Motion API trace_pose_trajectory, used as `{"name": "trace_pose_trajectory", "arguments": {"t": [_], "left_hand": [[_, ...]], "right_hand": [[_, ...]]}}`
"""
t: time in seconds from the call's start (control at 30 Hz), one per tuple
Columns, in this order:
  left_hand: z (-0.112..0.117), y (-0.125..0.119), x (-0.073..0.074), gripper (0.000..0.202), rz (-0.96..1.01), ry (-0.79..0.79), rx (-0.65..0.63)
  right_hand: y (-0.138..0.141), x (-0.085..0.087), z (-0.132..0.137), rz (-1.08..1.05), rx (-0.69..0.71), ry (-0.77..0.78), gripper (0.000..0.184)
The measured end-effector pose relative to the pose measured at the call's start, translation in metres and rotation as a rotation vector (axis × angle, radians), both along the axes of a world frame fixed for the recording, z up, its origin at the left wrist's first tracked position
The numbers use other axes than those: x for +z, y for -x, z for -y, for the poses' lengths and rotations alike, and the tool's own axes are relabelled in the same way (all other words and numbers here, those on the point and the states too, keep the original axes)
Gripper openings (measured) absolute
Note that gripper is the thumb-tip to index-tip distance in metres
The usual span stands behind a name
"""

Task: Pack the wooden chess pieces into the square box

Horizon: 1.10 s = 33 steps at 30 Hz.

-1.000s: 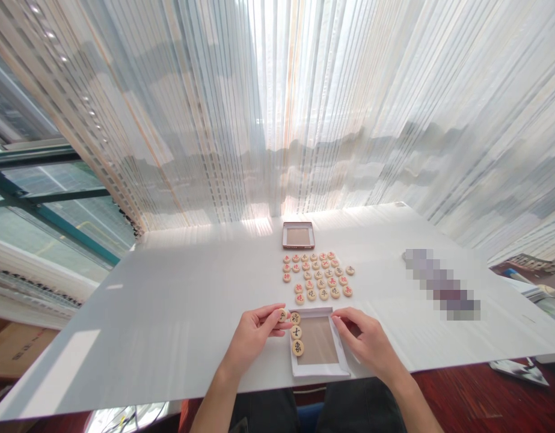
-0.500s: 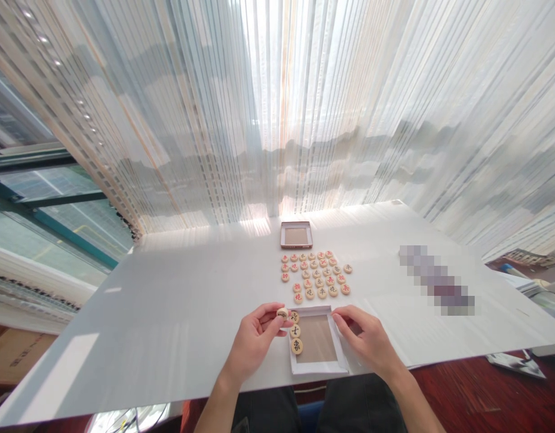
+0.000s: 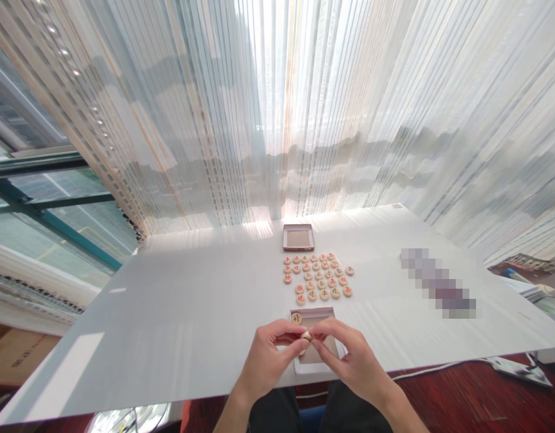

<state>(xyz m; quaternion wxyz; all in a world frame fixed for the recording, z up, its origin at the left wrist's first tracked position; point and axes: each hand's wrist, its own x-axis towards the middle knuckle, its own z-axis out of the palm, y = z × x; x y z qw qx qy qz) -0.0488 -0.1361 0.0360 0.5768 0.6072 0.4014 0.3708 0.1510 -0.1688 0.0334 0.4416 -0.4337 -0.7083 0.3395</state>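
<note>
Over the near box tray, my left hand and my right hand meet. A round wooden Chinese chess piece is pinched between the fingertips of both, tilted so its character cannot be read. In the tray's upper left corner lies a piece with a black character. My fingers cover most of the pieces below it. Beyond the tray, several chess pieces with red and black characters lie in loose rows, faces up.
A second shallow box part lies behind the rows on the white table. To the right is a blurred-out object. A striped curtain hangs along the table's far edge. A white power strip rests below on the right.
My left hand has moved right over the tray with its chess piece. My right hand has left the tray's right edge, moved left and taken hold of the same piece.
</note>
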Motion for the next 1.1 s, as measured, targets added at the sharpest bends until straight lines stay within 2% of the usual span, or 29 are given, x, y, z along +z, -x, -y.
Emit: {"name": "trace_pose_trajectory", "arguments": {"t": [0.17, 0.3, 0.43, 0.53, 0.8, 1.1], "left_hand": [[0.003, 0.000, 0.005, 0.023, -0.024, -0.058, -0.061], [0.005, 0.002, 0.006, 0.030, -0.076, -0.232, -0.090], [0.004, 0.010, -0.001, 0.035, -0.246, -0.401, -0.073], [0.002, 0.017, -0.009, 0.038, -0.378, -0.478, -0.094], [0.001, 0.024, -0.013, 0.028, -0.563, -0.655, -0.177], [0.006, 0.037, -0.008, 0.054, -0.643, -0.678, -0.265]], "right_hand": [[0.001, -0.001, -0.001, -0.047, 0.003, 0.029, 0.012], [-0.002, -0.010, -0.004, -0.194, 0.001, 0.112, 0.012], [-0.008, -0.023, -0.010, -0.411, 0.005, 0.164, 0.015], [-0.012, -0.031, -0.013, -0.494, -0.010, 0.189, 0.014], [-0.017, -0.043, -0.016, -0.545, -0.017, 0.251, 0.013], [-0.013, -0.035, -0.017, -0.502, -0.041, 0.268, 0.014]]}}
